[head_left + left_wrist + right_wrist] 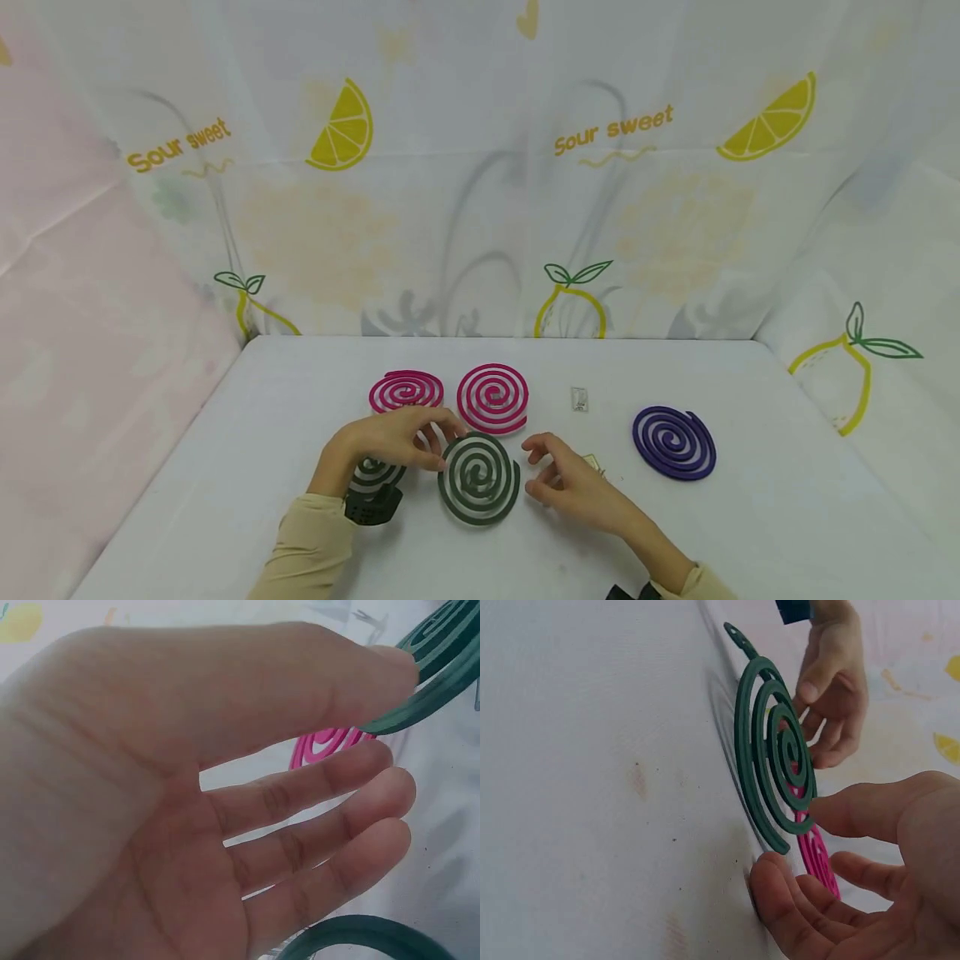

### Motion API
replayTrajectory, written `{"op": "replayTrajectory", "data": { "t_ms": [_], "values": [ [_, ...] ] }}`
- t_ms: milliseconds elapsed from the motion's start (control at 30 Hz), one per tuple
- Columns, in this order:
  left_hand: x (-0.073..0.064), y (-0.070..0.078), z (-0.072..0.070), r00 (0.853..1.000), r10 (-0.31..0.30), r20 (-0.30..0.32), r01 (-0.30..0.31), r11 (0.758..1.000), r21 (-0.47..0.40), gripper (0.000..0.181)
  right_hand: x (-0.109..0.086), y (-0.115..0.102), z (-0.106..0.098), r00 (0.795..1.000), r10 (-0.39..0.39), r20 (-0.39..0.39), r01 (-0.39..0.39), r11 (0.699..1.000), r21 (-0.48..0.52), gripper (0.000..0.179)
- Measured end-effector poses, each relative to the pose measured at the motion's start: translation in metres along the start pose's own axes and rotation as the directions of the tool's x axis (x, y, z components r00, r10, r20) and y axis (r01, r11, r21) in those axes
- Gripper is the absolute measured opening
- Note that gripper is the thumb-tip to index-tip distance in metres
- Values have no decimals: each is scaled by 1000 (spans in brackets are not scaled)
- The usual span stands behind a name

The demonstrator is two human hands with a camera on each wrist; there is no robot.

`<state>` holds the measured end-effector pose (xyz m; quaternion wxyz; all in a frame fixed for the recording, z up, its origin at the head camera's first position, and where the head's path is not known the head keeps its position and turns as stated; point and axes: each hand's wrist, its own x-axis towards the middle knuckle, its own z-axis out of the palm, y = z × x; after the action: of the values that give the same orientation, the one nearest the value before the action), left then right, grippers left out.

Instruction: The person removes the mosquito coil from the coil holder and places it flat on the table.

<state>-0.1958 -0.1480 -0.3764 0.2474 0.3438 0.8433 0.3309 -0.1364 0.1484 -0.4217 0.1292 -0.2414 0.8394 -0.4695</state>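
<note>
Head view: on the worktop [240, 433], roughly midway between its side edges, the green coil [477, 478] lies just right of the nearer left hand [402, 435], fingers loosely parted, contact unclear; the right hand [573, 490], relaxed, empty, stands apart.

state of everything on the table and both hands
left hand: grip unclear
right hand: loosely curled, empty
middle green coil: between the hands, whether held unclear
left green coil: partly hidden
left pink coil: partly hidden
right pink coil: fully visible
purple coil: lying on the table, untouched
metal piece: lying on the table
golden piece: partly hidden
</note>
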Motion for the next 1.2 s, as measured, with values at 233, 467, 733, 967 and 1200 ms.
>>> {"op": "replayTrajectory", "data": {
  "t_ms": [233,467,733,967,1200],
  "values": [
    [3,-3,1,1000,9,2,-9,1000,6,31,-2,-4,2,999,30,42,-31,999,11,41],
    [5,-6,2,1000,-5,-2,5,1000,16,29,-1,-7,4,996,71,60,-76,992,99,39],
    [5,-3,3,1000,-29,4,29,999,29,28,0,-2,7,992,59,109,-82,971,224,39],
    [3,-1,1,1000,-25,-14,26,999,33,25,0,0,10,996,2,94,-19,982,190,38],
    [3,0,0,999,-6,-36,7,1000,19,24,1,0,9,998,-21,51,12,987,161,36]
  ]
}}
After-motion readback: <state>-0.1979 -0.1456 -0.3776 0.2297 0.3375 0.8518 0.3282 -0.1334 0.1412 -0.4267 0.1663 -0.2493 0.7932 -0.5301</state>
